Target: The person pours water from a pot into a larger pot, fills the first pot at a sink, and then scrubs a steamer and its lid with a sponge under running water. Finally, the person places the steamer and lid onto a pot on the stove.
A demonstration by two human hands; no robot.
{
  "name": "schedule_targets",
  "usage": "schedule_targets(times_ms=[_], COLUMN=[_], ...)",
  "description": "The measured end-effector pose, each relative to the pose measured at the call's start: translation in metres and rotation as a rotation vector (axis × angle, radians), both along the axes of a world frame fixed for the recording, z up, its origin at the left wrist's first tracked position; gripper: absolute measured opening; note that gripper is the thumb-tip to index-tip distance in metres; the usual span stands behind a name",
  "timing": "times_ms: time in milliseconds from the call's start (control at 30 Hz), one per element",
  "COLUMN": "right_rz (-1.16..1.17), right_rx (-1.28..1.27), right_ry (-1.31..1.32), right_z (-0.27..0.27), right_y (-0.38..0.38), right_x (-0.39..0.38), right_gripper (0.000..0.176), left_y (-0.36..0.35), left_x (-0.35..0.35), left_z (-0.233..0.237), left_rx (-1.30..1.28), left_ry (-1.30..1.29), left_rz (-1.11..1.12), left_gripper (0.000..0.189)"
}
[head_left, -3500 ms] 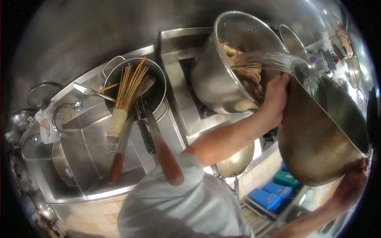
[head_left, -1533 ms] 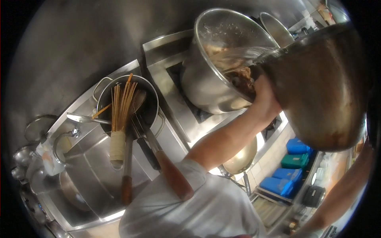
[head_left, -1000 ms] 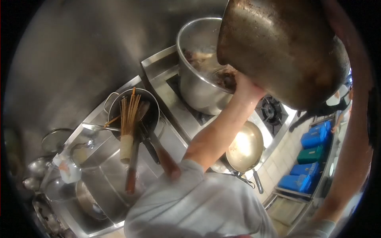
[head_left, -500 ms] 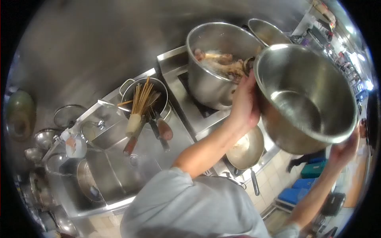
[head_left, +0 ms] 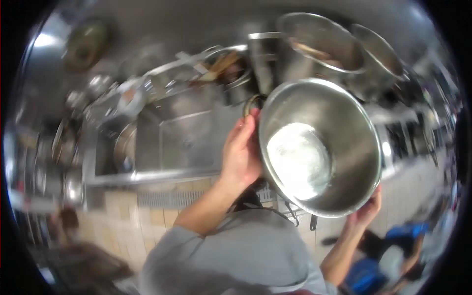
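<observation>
A large steel stockpot (head_left: 344, 147) is held up in front of my body, tilted so that its bare inside faces me. My left hand (head_left: 242, 152) grips it at the left side, by the loop handle, with the fingers partly behind the pot. Low on the right, my right hand (head_left: 366, 209) holds the pot near its rim; most of those fingers are hidden behind it. Behind stands another big pot (head_left: 361, 64) with what look like bones inside.
A steel sink (head_left: 182, 142) lies to the left. Beyond it, a smaller pot (head_left: 241, 88) holds sticks and utensils, blurred. A further large pot (head_left: 381, 49) stands at the back right. Another person (head_left: 393, 260) is at lower right, near blue containers (head_left: 364, 278). Tiled floor (head_left: 147, 216) runs below the sink.
The held stockpot has moved left and down, away from the stove, and closer to my body. My view has swung, and both hands stay on the pot.
</observation>
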State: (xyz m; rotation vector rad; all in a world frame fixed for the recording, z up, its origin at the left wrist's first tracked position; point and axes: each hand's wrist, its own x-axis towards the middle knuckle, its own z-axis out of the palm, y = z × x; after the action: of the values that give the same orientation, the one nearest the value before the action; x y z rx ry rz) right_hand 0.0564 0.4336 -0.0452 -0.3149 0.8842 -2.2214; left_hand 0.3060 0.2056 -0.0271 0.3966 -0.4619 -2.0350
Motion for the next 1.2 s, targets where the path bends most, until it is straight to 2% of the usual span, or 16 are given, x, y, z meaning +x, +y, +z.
schedule_targets(times_ms=[67, 133, 267, 367, 467, 533, 667, 767, 800, 900, 967, 1000, 1067, 1133, 1200], right_rz=[0.14, 0.226, 0.321, 0.418, 0.506, 0.506, 0.586, 0.551, 0.621, 0.637, 0.639, 0.629, 0.674, 0.559, 0.552], right_rx=[0.009, 0.042, 0.075, 0.18, 0.193, 0.248, 0.325, 0.488, 0.494, 0.484, 0.496, 0.522, 0.53, 0.719, 0.714], right_ry=[-0.166, -0.181, -0.236, -0.137, -0.149, -0.135, -0.115, -0.081, -0.062, -0.032, 0.056, 0.058, 0.379, 0.509, 0.611], right_z=[-0.039, -0.066, -0.081, -0.059, -0.079, -0.093, -0.112, -0.117, -0.123, -0.159, -0.171, -0.184, -0.211, -0.226, -0.227], right_y=[-0.003, -0.008, -0.024, -0.052, -0.077, -0.104, -0.176, -0.229, -0.248, -0.296, -0.326, -0.338, -0.355, -0.359, -0.353], right_x=[0.008, 0.032, 0.084, 0.137, 0.173, 0.206, 0.284, 0.345, 0.357, 0.38, 0.398, 0.399, 0.391, 0.384, 0.374], right_gripper=[0.028, 0.032, 0.043, 0.043, 0.041, 0.038, 0.035, 0.033, 0.034, 0.041, 0.053, 0.053, 0.057, 0.063, 0.065], left_y=[0.016, 0.03, 0.027, 0.014, -0.005, -0.029, -0.093, -0.139, -0.149, -0.186, -0.209, -0.217, -0.236, -0.251, -0.264], left_x=[0.03, 0.061, 0.12, 0.167, 0.211, 0.245, 0.339, 0.409, 0.428, 0.468, 0.48, 0.482, 0.48, 0.473, 0.465], left_z=[-0.007, -0.001, -0.021, -0.038, -0.039, -0.056, -0.084, -0.097, -0.11, -0.141, -0.18, -0.198, -0.199, -0.225, -0.251], left_rx=[0.079, 0.093, 0.163, 0.209, 0.222, 0.176, 0.179, 0.328, 0.352, 0.289, 0.333, 0.37, 0.409, 0.399, 0.398], left_ry=[-0.061, -0.134, -0.206, -0.253, -0.313, -0.432, -0.525, -0.706, -0.706, -0.908, -0.86, -0.814, -0.812, -0.904, -0.935], left_rz=[0.143, 0.287, 0.399, 0.416, 0.414, 0.472, 0.47, 0.27, 0.269, 0.283, 0.321, 0.342, 0.306, 0.379, 0.351], left_gripper=[0.026, 0.025, 0.024, 0.033, 0.032, 0.046, 0.053, 0.064, 0.064, 0.073, 0.072, 0.071, 0.065, 0.059, 0.056])
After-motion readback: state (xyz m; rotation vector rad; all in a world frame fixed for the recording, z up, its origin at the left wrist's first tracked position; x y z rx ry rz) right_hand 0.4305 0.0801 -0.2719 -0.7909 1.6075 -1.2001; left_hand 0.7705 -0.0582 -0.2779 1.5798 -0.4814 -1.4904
